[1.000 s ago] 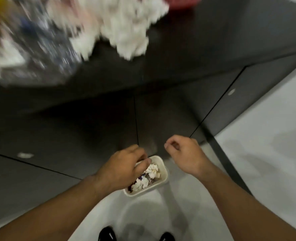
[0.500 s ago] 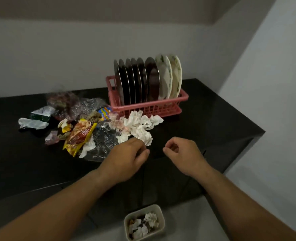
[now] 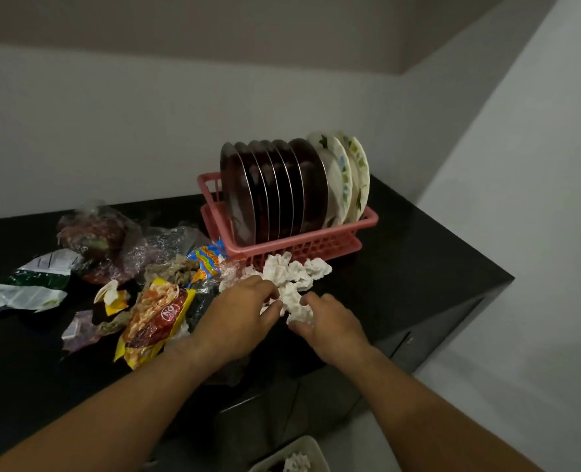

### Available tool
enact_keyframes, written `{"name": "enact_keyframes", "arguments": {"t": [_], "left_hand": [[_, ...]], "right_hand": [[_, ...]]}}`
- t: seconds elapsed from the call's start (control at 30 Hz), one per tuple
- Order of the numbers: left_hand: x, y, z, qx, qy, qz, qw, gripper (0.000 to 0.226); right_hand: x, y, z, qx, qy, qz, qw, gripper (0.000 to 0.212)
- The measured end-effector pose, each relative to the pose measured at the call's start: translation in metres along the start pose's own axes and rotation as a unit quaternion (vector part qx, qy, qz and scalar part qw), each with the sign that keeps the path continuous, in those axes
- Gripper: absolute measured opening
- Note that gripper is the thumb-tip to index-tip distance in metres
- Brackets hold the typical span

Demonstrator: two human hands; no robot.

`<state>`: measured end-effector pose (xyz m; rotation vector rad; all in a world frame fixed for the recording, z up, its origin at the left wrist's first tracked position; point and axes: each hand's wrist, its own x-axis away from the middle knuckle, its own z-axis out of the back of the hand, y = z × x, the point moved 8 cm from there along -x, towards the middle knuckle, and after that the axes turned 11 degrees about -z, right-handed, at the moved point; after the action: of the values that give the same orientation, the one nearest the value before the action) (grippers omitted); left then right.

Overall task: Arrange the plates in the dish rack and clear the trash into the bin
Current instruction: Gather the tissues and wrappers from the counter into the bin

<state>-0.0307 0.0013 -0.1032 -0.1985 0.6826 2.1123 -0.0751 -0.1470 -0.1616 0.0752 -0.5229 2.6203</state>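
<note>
Several dark plates (image 3: 275, 189) and two white patterned plates (image 3: 345, 178) stand upright in a pink dish rack (image 3: 302, 240) on the black counter (image 3: 418, 267). In front of the rack lies a clump of crumpled white tissues (image 3: 291, 277). My left hand (image 3: 241, 318) and my right hand (image 3: 330, 321) reach into the tissues from either side, fingers curled on the near pieces. Left of them lie wrappers: a yellow-red snack packet (image 3: 153, 321), a blue-orange wrapper (image 3: 207, 262) and clear plastic bags (image 3: 112, 243). A white bin (image 3: 313, 446) with tissue inside shows at the bottom edge.
Green-white packets (image 3: 33, 284) and small scraps (image 3: 112, 296) lie at the counter's left. The counter ends at a corner on the right (image 3: 507, 277), with dark cabinet doors (image 3: 418, 345) below. Pale walls stand behind and to the right.
The view has swung up from the floor bin to the counter. Both hands have moved forward from the counter edge into the white tissues.
</note>
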Motion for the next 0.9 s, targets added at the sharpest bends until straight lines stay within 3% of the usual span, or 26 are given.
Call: {"name": "enact_keyframes", "arguments": {"t": [0.13,0.4,0.53,0.7,0.8,0.9], "left_hand": [[-0.004,-0.016,-0.002,0.012,-0.014,-0.014,1.0,0.019],[-0.029,-0.012,0.001,0.024,-0.014,-0.054,0.998,0.017],[-0.037,-0.008,-0.003,0.022,-0.01,-0.047,0.999,0.018],[-0.042,-0.001,-0.019,0.01,-0.047,-0.012,0.999,0.023],[-0.046,0.002,-0.028,-0.017,-0.065,0.011,0.998,0.027],[-0.049,0.005,-0.038,-0.04,-0.086,0.025,0.995,0.031]], "right_hand": [[-0.004,-0.006,-0.012,0.024,0.009,-0.008,1.0,0.022],[-0.02,0.007,0.064,-0.179,0.045,-0.028,0.983,0.015],[-0.024,0.014,0.077,-0.172,0.089,-0.014,0.981,0.034],[-0.032,0.034,0.074,-0.139,0.096,-0.023,0.985,0.03],[-0.043,0.046,0.072,-0.161,0.063,-0.032,0.984,0.013],[-0.05,0.058,0.061,-0.12,0.039,-0.046,0.991,0.023]]}}
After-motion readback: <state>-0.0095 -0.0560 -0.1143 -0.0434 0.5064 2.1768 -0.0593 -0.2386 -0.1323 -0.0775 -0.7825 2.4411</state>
